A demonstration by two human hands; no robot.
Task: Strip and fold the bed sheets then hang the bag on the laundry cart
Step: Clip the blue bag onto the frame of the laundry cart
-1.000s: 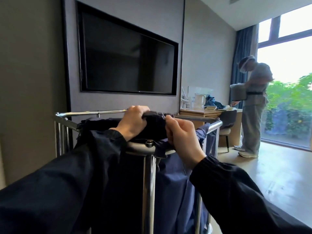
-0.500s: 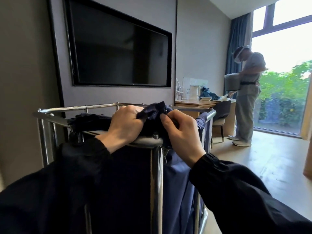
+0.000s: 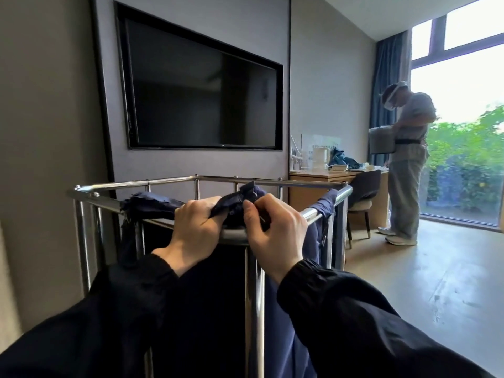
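Head view: black sleeves in foreground. Left hand (image 3: 197,227) curled over near chrome rail of laundry cart (image 3: 255,296), gripping bunched navy bag (image 3: 234,204) edge. Right hand (image 3: 275,227) pinches same fabric just beside it. Bag body hangs inside frame, another corner draped over right rail. Beyond: wall-mounted TV (image 3: 201,91), desk (image 3: 327,175) with kettle (image 3: 319,158), chair (image 3: 364,192), second person (image 3: 406,165) standing by window (image 3: 463,118).

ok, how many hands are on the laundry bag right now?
2. The left hand grips the bag where it drapes over the cart's near rail. The right hand pinches the bunched fabric beside it.
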